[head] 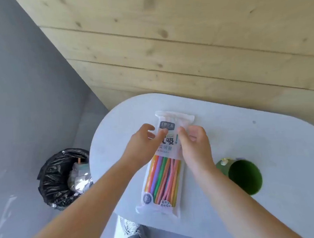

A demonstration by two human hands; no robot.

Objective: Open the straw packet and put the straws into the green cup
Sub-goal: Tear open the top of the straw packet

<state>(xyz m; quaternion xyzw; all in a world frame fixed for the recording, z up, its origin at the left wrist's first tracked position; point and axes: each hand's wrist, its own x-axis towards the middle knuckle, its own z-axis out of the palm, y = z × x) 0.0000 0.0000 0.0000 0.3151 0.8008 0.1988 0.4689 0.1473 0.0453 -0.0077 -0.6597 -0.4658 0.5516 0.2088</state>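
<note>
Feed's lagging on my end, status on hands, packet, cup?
Left hand and right hand pinch the straw packet near its top. Packet sealed, straws inside. Green cup empty, at right. Nothing in the way.

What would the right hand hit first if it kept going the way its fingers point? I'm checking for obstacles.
The right hand already touches the straw packet; beyond lies bare table.

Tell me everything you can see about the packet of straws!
The straw packet is a long, see-through plastic bag with a white printed label on its upper half. Inside are colourful straws: orange, purple, green, pink and yellow. It looks sealed at both ends, not yet opened. It lies lengthwise over the white table, left of the green cup. The left hand and right hand both pinch its upper part.
</note>
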